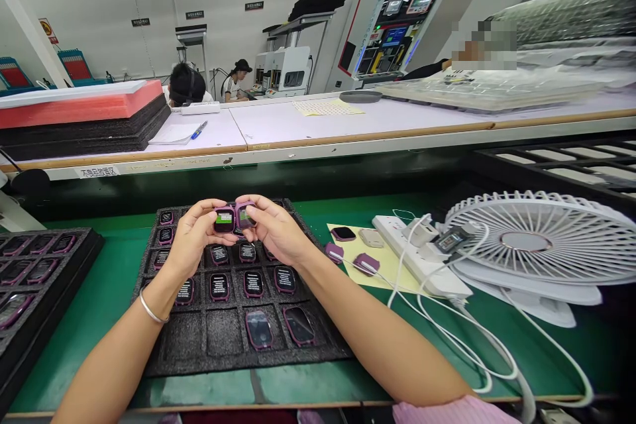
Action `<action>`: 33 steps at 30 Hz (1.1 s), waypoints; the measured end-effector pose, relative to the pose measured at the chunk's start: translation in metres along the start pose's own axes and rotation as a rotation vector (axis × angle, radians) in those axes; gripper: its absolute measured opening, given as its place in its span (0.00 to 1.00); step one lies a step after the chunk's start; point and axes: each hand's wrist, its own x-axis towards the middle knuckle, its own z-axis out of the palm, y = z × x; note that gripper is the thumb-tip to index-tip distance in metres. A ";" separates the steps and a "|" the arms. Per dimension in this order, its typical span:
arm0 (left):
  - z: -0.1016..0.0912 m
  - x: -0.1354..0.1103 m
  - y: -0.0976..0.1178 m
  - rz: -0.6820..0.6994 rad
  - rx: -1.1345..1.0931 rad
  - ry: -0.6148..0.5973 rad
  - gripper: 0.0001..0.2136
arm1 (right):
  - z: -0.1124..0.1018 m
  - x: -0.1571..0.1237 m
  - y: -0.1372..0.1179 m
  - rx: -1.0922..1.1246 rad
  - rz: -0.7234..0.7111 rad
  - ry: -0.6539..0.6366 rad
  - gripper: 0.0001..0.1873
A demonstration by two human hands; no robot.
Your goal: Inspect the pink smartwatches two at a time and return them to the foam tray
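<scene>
The backs of the two held watches are hidden, and their outer edges are partly covered by the fingers. Part of the screen of the right-hand watch [244, 217] is covered by the thumb of the right hand [275, 232]. The print on both screens is too small to be read, and whether the two frames touch cannot be told. Below the fingers, some slots of the foam tray [199, 363] are blocked from sight by the wrists and forearms, so its watches cannot all be counted. Well to the left of the fingers, a second tray [54, 308] is cut off by the picture's edge. Far beyond them to the right, another person's hand [468, 53] is partly masked by a blurred patch.

The left-hand watch [224, 219] is pinched by its sides in the closed fingers of the left hand [191, 238]; the other is gripped likewise by the right fingers. Both are held side by side above the far part of the tray, screens turned towards the viewer. Each is squarish with rounded corners and framed in purple; a bright green band is shown on the left screen, and a duller one on the right.

To the right of the fingers, a yellow sheet [390, 262], a power strip [442, 281] and a fan [527, 238] are set on the green bench [119, 258].
</scene>
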 end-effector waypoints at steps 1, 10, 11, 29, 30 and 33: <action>0.000 0.000 0.000 0.002 0.001 0.000 0.14 | 0.000 0.000 0.000 -0.013 -0.005 0.004 0.17; 0.002 -0.002 0.001 0.003 0.031 0.007 0.14 | -0.002 0.001 0.004 -0.087 -0.041 0.009 0.17; 0.002 -0.002 0.001 0.004 0.034 0.009 0.14 | -0.002 0.001 0.004 -0.090 -0.043 0.005 0.16; 0.001 -0.001 0.001 0.023 0.038 0.012 0.14 | -0.001 -0.001 0.000 -0.046 -0.023 -0.035 0.17; 0.001 -0.001 0.001 0.023 0.048 0.015 0.15 | -0.002 -0.001 0.001 -0.046 -0.026 -0.036 0.17; 0.003 0.000 0.001 0.020 0.078 0.036 0.16 | -0.003 0.000 0.002 -0.058 -0.039 -0.047 0.17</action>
